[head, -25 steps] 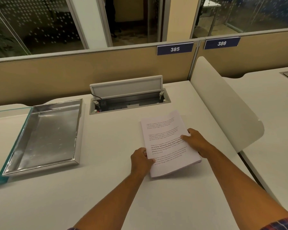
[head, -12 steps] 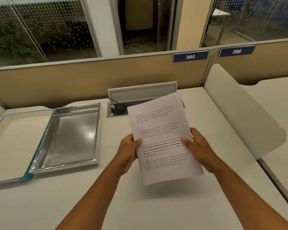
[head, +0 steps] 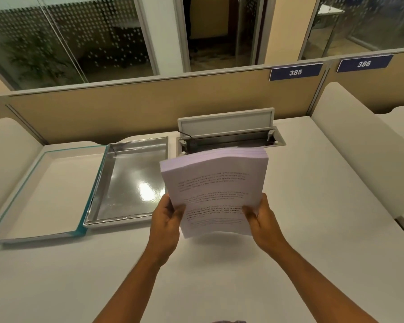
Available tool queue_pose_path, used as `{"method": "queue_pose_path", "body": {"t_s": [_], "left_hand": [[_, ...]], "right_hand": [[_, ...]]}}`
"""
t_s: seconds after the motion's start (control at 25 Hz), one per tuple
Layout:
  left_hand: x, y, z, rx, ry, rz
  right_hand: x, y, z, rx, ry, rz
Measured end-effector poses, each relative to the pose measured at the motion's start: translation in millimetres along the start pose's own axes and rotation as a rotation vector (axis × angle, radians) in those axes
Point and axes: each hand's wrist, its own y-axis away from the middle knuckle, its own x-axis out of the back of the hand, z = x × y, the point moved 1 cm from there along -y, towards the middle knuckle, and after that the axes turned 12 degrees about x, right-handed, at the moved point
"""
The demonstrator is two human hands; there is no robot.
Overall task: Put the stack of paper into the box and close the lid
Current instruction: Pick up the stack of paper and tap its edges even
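A thick stack of printed white paper (head: 216, 187) is held upright above the white desk, its top edge fanned slightly. My left hand (head: 167, 223) grips its lower left edge and my right hand (head: 261, 221) grips its lower right edge. Left of the stack lies the open box: a shiny silver tray (head: 117, 213) with nothing in it. Its lid (head: 44, 197), white inside with a teal rim, lies flat and open further left, joined to the tray's left side.
Behind the stack a grey cable hatch (head: 229, 127) stands open in the desk. A tan partition (head: 149, 106) with signs 385 and 386 runs along the back. Curved white dividers (head: 350, 145) bound the desk on the right and left.
Both hands have lifted the stack off the desk and tilted it upright, shifting it slightly left toward the tray. The view has panned left, showing the whole lid.
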Motion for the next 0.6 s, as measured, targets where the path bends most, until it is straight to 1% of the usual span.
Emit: {"method": "queue_pose_path", "body": {"t_s": [0.28, 0.4, 0.52, 0.6], "left_hand": [[23.2, 15.7, -31.8, 0.019, 0.05, -0.009], [27.5, 15.6, -35.9, 0.022, 0.054, -0.056], [28.3, 18.1, -23.8, 0.018, 0.071, -0.067], [28.2, 19.5, -5.5, -0.054, 0.117, -0.019]], "right_hand": [[-29.2, 26.6, 4.2, 0.016, 0.047, -0.022], [-30.2, 28.3, -4.4, 0.01, 0.018, -0.013], [-25.4, 23.2, -30.0, 0.048, -0.043, 0.059], [-21.3, 13.1, -53.2, 0.126, -0.1, 0.141]]}}
